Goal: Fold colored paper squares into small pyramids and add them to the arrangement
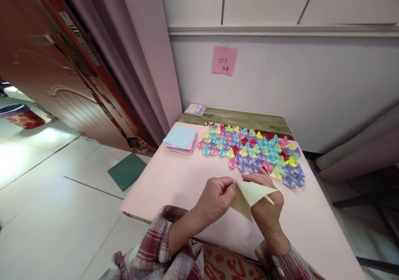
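A pale yellow sheet of origami paper (255, 193), partly folded with pointed corners, is held above the table between my two hands. My left hand (218, 195) pinches its left corner between thumb and fingertips. Around its right side my right hand (268, 207) is closed, with the thumb and some fingers hidden behind the paper. Just beyond the hands, many small folded paper pieces (247, 161) in purple, blue, pink, green, yellow and red stand in close rows. At the table's left lies a stack of square paper (181, 138), light blue on top.
A pink cover (162, 180) lies over the table. Near the wall sits a small printed pack (195, 109). A pink note (224, 60) with handwriting sticks to the wall. On the floor at left are a dark green square (127, 171) and a red bucket (23, 117), beside an open door (62, 64).
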The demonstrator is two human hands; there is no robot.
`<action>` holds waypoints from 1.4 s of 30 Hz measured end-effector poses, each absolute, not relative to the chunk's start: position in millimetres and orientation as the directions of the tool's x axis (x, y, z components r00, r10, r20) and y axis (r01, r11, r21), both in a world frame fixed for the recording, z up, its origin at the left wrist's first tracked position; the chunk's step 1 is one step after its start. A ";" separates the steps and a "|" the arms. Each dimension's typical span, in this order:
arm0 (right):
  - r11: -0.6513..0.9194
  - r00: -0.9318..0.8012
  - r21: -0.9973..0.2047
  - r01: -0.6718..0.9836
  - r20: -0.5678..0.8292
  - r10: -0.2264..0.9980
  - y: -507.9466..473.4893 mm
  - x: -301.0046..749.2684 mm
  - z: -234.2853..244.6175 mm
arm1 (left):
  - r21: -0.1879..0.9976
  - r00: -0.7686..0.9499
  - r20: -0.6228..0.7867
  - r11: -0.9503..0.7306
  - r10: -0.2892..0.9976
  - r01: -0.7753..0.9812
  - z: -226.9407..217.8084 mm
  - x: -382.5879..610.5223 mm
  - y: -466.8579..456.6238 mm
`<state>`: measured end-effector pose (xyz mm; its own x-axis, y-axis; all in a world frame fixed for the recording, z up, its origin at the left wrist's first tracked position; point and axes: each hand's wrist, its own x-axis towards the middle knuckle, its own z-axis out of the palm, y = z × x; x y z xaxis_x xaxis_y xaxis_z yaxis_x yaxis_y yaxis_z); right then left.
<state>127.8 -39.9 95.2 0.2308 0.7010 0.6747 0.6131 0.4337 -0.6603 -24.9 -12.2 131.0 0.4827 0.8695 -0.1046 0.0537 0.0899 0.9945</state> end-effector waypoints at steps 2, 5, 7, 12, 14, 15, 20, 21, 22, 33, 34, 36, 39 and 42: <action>0.401 0.289 -0.721 0.564 0.628 0.723 -39.8 124.8 92.3 | 0.993 0.467 -0.115 0.097 0.877 0.063 132.3 -24.5 -12.9; 0.401 0.291 -0.751 0.524 0.600 0.745 -38.9 123.9 88.4 | 0.992 0.454 -0.125 0.105 0.882 0.067 132.3 -24.5 -11.9; 0.436 0.281 -0.752 0.494 0.613 0.739 -38.2 125.2 87.2 | 0.992 0.453 -0.122 0.105 0.883 0.064 131.3 -24.7 -10.4; 0.493 0.241 -0.747 0.445 0.630 0.738 -37.7 129.6 88.1 | 0.991 0.463 -0.129 0.134 0.877 0.023 129.2 -23.9 -8.5; 0.494 0.248 -0.734 0.466 0.645 0.723 -37.7 130.7 89.3 | 0.984 0.488 -0.147 0.177 0.860 -0.016 129.4 -22.1 -9.4; 0.493 0.258 -0.726 0.480 0.654 0.712 -37.6 131.0 89.8 | 0.977 0.504 -0.160 0.208 0.849 -0.041 129.5 -20.8 -10.1; 0.481 0.258 -0.681 0.552 0.689 0.678 -38.1 132.2 92.4 | 0.902 0.519 -0.241 0.387 0.820 -0.192 127.5 -12.9 -11.8; 0.477 0.249 -0.665 0.575 0.697 0.672 -38.6 132.7 93.2 | 0.889 0.500 -0.258 0.406 0.827 -0.213 126.6 -11.9 -11.5; 0.475 0.238 -0.642 0.602 0.712 0.660 -39.2 133.3 94.4 | 0.881 0.471 -0.272 0.414 0.839 -0.229 125.7 -11.1 -11.0; 0.527 -0.074 -0.225 0.819 0.871 0.486 -51.7 132.4 104.7 | 0.884 0.338 -0.295 0.390 0.894 -0.259 124.1 -12.7 -9.0; 0.529 -0.099 -0.193 0.826 0.874 0.475 -53.2 131.7 104.3 | 0.876 0.337 -0.298 0.396 0.893 -0.275 124.0 -13.0 -9.2; 0.533 -0.153 -0.137 0.835 0.872 0.464 -55.9 131.1 104.0 | 0.859 0.340 -0.308 0.414 0.889 -0.303 124.4 -13.5 -9.7; 0.528 -0.199 -0.089 0.844 0.863 0.464 -58.9 131.2 105.5 | 0.824 0.342 -0.339 0.452 0.876 -0.342 127.6 -14.8 -10.9; 0.526 -0.243 -0.051 0.849 0.846 0.475 -60.7 131.7 106.9 | 0.804 0.383 -0.340 0.477 0.859 -0.355 131.2 -18.3 -12.2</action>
